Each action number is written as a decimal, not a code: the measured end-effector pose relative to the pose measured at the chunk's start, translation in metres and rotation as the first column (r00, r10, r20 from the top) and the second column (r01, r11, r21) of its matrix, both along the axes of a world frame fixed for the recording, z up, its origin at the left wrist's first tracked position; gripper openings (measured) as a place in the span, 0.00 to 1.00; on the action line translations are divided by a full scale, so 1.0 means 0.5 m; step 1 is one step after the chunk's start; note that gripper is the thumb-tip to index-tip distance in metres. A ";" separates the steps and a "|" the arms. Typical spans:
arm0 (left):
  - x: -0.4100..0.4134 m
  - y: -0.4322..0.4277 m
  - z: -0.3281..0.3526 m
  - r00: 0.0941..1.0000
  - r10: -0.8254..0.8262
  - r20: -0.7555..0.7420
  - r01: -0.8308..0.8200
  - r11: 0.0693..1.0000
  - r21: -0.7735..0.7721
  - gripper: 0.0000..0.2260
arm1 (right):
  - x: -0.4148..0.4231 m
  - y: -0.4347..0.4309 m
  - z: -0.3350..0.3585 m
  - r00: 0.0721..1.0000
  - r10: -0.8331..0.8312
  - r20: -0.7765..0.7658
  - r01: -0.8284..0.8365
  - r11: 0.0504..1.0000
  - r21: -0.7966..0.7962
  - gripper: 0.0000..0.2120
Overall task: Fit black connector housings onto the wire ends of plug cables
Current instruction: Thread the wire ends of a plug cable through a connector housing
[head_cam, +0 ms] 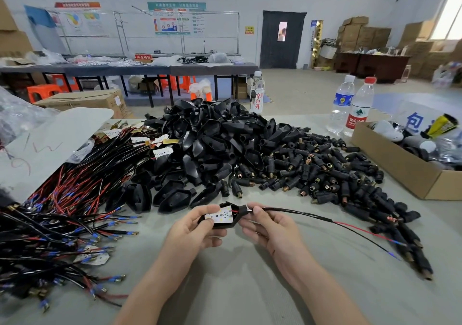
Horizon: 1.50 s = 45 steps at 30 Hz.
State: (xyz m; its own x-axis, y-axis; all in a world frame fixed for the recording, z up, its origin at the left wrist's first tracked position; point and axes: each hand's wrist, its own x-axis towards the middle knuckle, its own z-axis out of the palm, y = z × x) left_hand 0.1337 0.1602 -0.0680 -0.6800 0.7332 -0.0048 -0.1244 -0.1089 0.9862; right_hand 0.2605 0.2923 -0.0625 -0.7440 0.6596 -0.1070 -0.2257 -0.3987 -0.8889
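Left hand gripping black plastic housing; right hand pinching black sheathed cable at housing neck, cable trailing rightward.

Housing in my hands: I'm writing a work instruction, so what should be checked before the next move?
1. Grip: left hand holds housing: ok.
2. Fit: board lies inside the housing: ok; fully seated: cannot tell.
3. Feed: right hand pinches cable at the housing's neck: ok.
4. Far end: wire ends free, nothing fitted on them yet: ok.
5. Supply: connectors piled close by, right of the hands: ok.
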 end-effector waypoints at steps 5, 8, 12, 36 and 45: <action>-0.012 0.002 -0.001 0.990 0.134 0.035 -0.134 0.991 -0.007 0.12 | 0.000 0.008 0.006 0.996 -0.086 -0.020 0.084 0.993 -0.083 0.13; -0.023 -0.003 0.004 0.969 0.240 0.053 -0.240 0.971 -0.002 0.13 | 0.003 0.018 0.008 0.986 -0.161 -0.043 0.154 0.979 -0.137 0.15; -0.042 -0.012 0.005 0.916 0.401 0.033 -0.401 0.916 -0.009 0.13 | 0.007 0.041 0.008 0.936 -0.348 -0.054 0.328 0.917 -0.226 0.18; -0.048 -0.018 -0.002 0.850 0.491 -0.191 -0.507 0.860 -0.047 0.14 | 0.038 0.062 0.010 0.845 -0.533 -0.043 0.534 0.845 0.033 0.13; -0.041 -0.018 -0.002 0.851 0.488 -0.196 -0.504 0.863 -0.040 0.13 | 0.040 0.068 0.003 0.827 -0.559 -0.058 0.560 0.829 -0.007 0.11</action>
State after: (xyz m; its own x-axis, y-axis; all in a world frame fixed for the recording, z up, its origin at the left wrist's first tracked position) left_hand 0.1133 0.1512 -0.0688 -0.9487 0.3003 0.0987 0.0961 -0.0236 0.9951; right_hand 0.2803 0.3261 -0.0608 -0.2517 0.9654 -0.0684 -0.4562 -0.1807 -0.8713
